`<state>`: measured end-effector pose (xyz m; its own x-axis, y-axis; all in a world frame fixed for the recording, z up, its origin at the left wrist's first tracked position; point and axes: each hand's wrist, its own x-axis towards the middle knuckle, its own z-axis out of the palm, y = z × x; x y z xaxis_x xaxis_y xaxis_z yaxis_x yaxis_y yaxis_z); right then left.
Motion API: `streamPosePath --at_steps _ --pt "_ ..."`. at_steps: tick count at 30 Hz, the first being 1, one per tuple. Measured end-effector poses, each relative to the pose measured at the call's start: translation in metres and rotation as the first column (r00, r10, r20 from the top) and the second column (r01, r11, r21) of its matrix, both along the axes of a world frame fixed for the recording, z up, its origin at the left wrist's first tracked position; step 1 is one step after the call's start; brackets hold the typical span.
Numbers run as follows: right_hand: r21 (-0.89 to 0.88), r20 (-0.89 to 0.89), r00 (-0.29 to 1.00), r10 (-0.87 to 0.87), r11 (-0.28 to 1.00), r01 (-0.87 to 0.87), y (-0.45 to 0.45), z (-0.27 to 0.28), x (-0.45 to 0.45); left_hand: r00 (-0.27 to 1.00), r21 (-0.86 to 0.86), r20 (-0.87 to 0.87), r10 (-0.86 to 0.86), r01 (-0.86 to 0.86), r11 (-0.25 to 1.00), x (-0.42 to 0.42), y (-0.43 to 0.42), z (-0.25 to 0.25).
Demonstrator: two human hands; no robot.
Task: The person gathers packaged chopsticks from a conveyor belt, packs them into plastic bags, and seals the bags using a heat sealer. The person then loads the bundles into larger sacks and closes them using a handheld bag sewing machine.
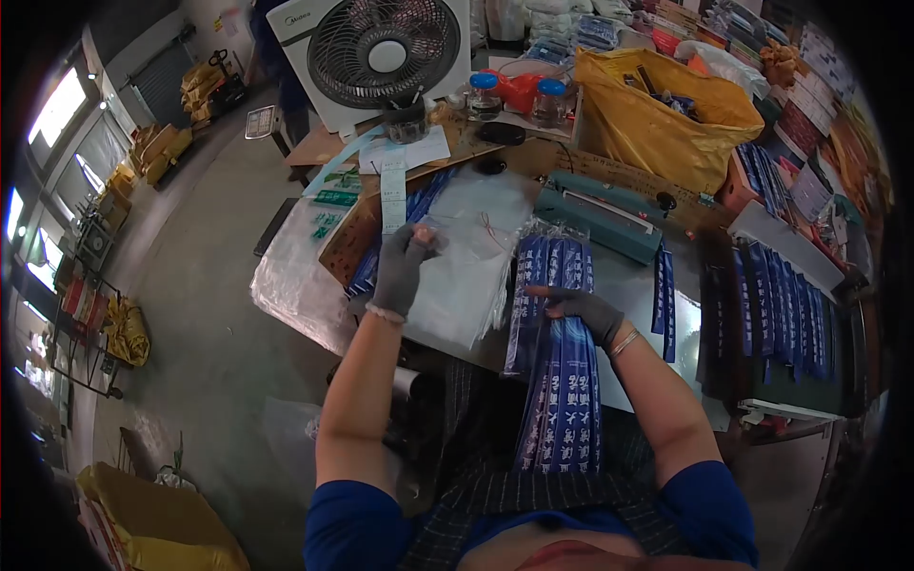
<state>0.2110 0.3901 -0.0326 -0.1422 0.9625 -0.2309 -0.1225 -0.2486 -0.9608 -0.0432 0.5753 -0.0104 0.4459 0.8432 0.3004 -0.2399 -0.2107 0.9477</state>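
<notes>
My right hand, in a grey glove with bare fingertips, lies across a bundle of long blue packets with white lettering. Its fingers grip the bundle, which hangs over the table edge toward my lap. More blue packets lie just beyond, inside clear plastic. My left hand, gloved the same way, is at the left edge of a stack of clear plastic bags. Its fingertips are pinched together; what is between them is too small to make out. A printed paper strip lies just past those fingers.
A teal sealing machine stands behind the packets. Farther back are a fan, blue-lidded jars and a yellow sack. More blue packets stand in a row at right. Plastic-wrapped bags overhang the left edge.
</notes>
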Motion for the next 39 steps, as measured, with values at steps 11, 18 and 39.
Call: streamPosePath --at_steps 11,18,39 --pt "-0.005 -0.110 0.991 -0.081 0.997 0.081 -0.021 0.011 0.003 0.996 -0.112 0.067 0.065 -0.057 0.992 0.061 -0.134 -0.072" --pt "0.085 -0.058 0.991 -0.123 0.988 0.128 -0.036 0.028 0.001 0.975 0.185 -0.058 0.214 -0.201 0.962 0.091 -0.136 -0.048" --pt "0.451 -0.016 0.992 -0.124 0.885 0.118 -0.055 0.009 0.023 0.966 0.527 -0.148 0.210 -0.103 0.844 0.116 -0.205 -0.001"
